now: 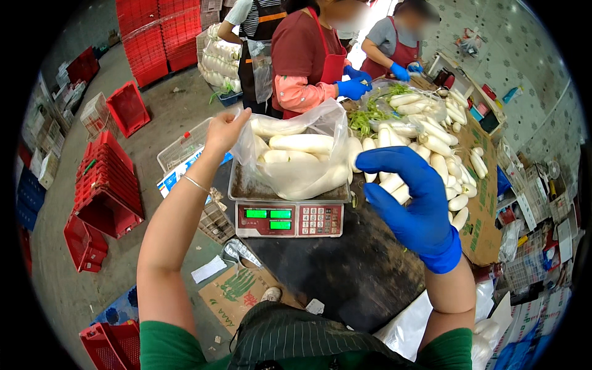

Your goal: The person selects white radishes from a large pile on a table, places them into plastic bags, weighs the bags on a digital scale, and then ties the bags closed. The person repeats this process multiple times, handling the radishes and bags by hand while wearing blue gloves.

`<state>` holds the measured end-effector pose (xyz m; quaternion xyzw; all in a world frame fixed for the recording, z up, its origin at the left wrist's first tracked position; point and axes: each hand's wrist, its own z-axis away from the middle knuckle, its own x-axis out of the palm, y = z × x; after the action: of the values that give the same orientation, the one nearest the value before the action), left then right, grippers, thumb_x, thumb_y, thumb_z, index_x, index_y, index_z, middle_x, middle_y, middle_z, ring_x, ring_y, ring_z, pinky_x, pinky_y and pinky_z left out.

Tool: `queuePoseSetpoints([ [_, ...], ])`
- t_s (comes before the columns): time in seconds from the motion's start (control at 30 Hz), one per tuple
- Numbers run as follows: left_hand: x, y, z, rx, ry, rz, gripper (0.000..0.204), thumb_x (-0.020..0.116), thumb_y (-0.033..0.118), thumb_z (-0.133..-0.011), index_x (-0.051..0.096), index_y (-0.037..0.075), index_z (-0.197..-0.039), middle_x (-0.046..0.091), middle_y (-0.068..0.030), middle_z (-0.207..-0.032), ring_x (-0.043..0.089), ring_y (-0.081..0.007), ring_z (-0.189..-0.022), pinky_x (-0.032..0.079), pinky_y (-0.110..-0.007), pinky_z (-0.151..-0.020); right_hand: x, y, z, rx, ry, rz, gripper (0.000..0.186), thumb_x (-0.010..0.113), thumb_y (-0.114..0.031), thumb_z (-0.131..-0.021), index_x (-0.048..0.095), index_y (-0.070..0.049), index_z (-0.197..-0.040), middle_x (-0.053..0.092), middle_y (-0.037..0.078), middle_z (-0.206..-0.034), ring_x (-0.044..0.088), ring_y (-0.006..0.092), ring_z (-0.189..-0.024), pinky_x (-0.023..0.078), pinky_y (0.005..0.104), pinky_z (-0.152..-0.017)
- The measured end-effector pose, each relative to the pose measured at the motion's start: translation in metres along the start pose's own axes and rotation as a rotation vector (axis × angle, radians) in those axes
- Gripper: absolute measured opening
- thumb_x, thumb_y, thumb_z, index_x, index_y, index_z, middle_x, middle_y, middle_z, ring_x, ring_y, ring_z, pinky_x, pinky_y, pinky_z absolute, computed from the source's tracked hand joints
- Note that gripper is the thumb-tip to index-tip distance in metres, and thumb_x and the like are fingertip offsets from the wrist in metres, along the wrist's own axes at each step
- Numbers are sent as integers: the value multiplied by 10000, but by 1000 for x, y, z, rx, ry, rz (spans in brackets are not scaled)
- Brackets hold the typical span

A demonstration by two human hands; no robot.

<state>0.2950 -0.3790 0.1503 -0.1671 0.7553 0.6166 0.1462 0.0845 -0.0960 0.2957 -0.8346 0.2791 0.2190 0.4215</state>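
Note:
My bare left hand (227,128) grips the upper left edge of a translucent plastic bag (327,120) full of white radishes (301,143). The bag rests on the metal pan of a red-and-silver scale (266,219) with green-lit displays, near the middle of the view. My right hand (407,203), in a blue glove, is right of the bag, fingers curved and apart with nothing visible between them. Behind and beyond it, loose white radishes (443,139) and some green leaves (364,120) lie heaped on the dark table (308,268).
Workers in aprons (302,55) (388,55) stand across the table, two in blue gloves. Stacked red crates (102,185) and a white crate (176,151) are at the left. Cardboard (484,222) edges the table's right; a shelf (475,92) with small items stands behind it.

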Motion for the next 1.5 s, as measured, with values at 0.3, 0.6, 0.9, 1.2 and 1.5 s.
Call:
queuePoseSetpoints([
  [0.3, -4, 35, 32, -113, -193, 413, 187, 539, 200, -865, 603, 33, -920, 424, 44, -505, 389, -64, -419, 375, -244, -463, 107, 147, -87, -98, -250, 108, 335, 634, -192, -751, 547, -81, -1055, 587, 135, -970, 559, 332, -919, 446, 401, -776],
  [0.6, -47, 93, 95, -124, -362, 879, 331, 438, 151, -886, 488, -35, -1155, 303, 75, -460, 258, -15, -333, 225, -179, -319, 167, 194, -45, -135, -333, 383, 715, 751, -260, -583, 444, -67, -1199, 536, 149, -1088, 538, 328, -971, 435, 431, -808],
  [0.9, -60, 80, 113, -82, -383, 906, 419, 435, 207, -918, 394, 7, -1284, 281, 90, -526, 245, 22, -372, 202, -151, -310, 57, 164, 79, 562, 955, -1129, 577, 613, -327, -790, 418, -35, -1249, 517, 127, -1172, 526, 240, -1043, 427, 384, -898],
  [1.2, -39, 133, 141, -144, -317, 879, 406, 428, 169, -927, 361, -70, -1248, 330, 53, -506, 259, -25, -375, 246, -154, -381, -26, 262, 297, 1216, 1260, -739, 627, 649, -392, -775, 455, 20, -1207, 568, 138, -1073, 573, 221, -917, 463, 338, -813],
  [1.5, -34, 133, 143, -183, -271, 853, 364, 429, 158, -931, 396, -71, -1213, 310, 54, -515, 243, -27, -381, 267, -168, -413, -30, 288, 270, 965, 766, 41, 543, 641, -345, -794, 485, 16, -1168, 561, 164, -1103, 543, 255, -1018, 429, 336, -862],
])
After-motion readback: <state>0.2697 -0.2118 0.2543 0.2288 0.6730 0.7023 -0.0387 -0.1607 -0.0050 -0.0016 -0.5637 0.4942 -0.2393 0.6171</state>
